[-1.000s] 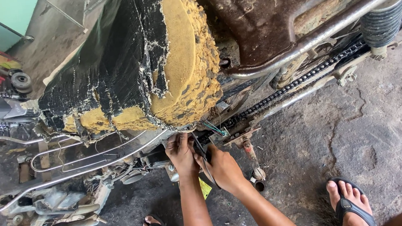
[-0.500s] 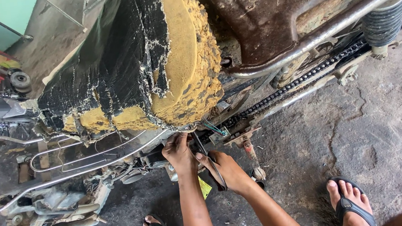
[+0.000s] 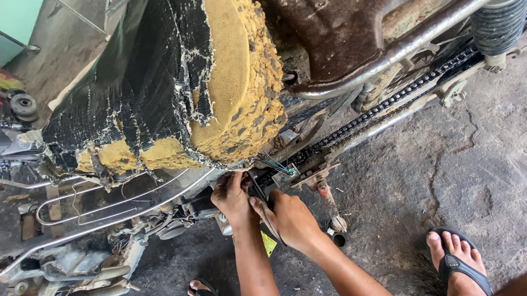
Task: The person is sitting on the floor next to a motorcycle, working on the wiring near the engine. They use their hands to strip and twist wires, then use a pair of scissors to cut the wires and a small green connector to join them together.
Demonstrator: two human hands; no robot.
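Centre frame: left hand point(image 3: 233, 199) pinching engine part under torn seat point(image 3: 206, 83); right hand point(image 3: 289, 216) gripping dark tool point(image 3: 261, 200) there. Risk: tool slips, knuckles strike drive chain point(image 3: 388, 100) close by.

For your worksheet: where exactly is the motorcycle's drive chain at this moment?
In the head view, the drive chain runs diagonally right of centre, below the rusty metal bar, up from near the right hand.
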